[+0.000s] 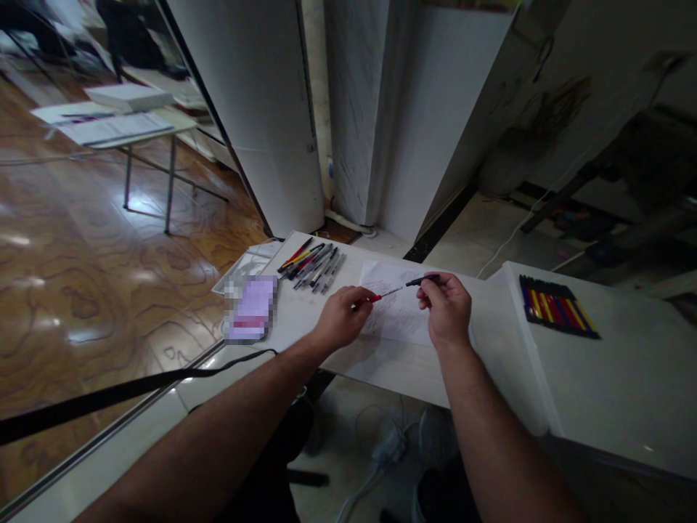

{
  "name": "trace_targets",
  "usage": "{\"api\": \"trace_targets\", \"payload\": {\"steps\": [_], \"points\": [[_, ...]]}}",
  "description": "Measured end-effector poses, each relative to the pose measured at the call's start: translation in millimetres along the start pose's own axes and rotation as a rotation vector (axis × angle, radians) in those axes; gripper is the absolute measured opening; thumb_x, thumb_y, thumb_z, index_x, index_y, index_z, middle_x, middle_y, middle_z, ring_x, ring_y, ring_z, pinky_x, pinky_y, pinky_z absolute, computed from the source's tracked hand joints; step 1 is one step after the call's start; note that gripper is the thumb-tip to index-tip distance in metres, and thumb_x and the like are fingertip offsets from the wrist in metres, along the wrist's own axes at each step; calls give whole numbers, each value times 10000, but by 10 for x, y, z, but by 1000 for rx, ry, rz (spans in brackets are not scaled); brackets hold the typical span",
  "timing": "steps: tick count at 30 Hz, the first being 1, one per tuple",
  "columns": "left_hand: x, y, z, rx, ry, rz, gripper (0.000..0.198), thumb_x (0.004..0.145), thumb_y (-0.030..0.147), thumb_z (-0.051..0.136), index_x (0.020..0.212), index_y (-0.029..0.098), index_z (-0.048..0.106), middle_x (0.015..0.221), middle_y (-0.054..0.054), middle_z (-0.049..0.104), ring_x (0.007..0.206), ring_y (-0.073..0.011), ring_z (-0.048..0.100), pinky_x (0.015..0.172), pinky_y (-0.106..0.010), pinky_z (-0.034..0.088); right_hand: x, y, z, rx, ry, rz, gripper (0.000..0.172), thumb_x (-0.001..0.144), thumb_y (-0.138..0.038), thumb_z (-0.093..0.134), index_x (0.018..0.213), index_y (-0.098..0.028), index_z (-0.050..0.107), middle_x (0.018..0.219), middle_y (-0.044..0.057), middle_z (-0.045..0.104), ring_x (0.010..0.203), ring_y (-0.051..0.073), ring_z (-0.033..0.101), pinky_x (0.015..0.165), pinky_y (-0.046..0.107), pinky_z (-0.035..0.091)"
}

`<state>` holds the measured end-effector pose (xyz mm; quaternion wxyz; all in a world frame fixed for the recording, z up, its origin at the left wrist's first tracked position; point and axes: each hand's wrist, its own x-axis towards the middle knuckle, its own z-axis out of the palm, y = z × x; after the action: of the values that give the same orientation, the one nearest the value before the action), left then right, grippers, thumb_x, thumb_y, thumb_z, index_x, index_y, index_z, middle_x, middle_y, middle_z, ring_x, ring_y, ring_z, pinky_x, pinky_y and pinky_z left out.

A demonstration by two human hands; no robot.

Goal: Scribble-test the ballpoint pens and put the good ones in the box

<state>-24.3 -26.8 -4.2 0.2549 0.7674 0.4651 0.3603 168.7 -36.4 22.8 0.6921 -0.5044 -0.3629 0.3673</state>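
My left hand (344,316) is closed, pinching a pen refill (390,293) with a red part at the fingers. Its thin pale end points right. Opposite it, my right hand (447,305) pinches a black pen part (418,280); whether it is a cap or a barrel I cannot make out. A small gap separates the two pieces. Under both hands lies a scribbled sheet of paper (395,330) on the white table (348,356). Several pens (313,265), clear, black, red and yellow, lie in a loose pile left of the paper.
A blurred-out phone (251,309) rests at the table's left edge. On the white surface to the right, several coloured pens (558,306) lie in a row. A black strap (136,392) crosses at left. Cables (389,450) run beneath the table; a folding table (117,131) stands behind.
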Motion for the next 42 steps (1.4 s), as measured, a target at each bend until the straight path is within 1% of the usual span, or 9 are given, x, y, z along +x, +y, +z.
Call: {"api": "trace_targets", "payload": {"steps": [21,26,32,36,40,42], "points": [[-13,52,-14,-18,2,-20,167,834,158,572,936,185,701,821,-38,664,769,-151,581,702,-273,467,-42,20,15,-15,-53,31,173,688,-239,721,825,-168,642,568,-35,591,482,95,523,399,195,381],[-22,51,-12,-14,1,-25,169,831,156,571,931,190,703,824,-39,663,779,-155,585,708,-273,470,-98,42,66,-51,-77,54,177,686,-245,716,825,-169,638,556,-34,596,474,97,522,402,194,388],[-36,71,-24,-7,-9,-20,182,825,152,569,936,200,705,806,-34,653,779,-160,578,704,-274,463,-195,120,135,-123,-161,90,201,693,-271,719,849,-168,646,578,-25,613,476,94,516,406,191,389],[-36,82,-27,-14,-15,-16,182,824,155,567,936,202,702,809,-35,653,797,-165,578,714,-278,461,-211,141,150,-149,-166,95,216,690,-294,726,846,-166,649,580,-17,615,480,101,520,409,197,394],[-55,97,-25,-31,13,-20,167,812,170,586,925,197,705,797,-36,651,782,-166,577,720,-286,462,-240,118,152,-182,-173,103,239,686,-311,743,856,-166,658,588,-3,622,490,111,532,415,207,412],[-73,94,-21,-19,8,-6,180,809,169,587,940,199,707,796,-40,655,784,-169,578,732,-292,461,-260,114,145,-201,-178,114,249,685,-321,752,863,-170,665,597,7,628,501,118,547,420,210,426]]}}
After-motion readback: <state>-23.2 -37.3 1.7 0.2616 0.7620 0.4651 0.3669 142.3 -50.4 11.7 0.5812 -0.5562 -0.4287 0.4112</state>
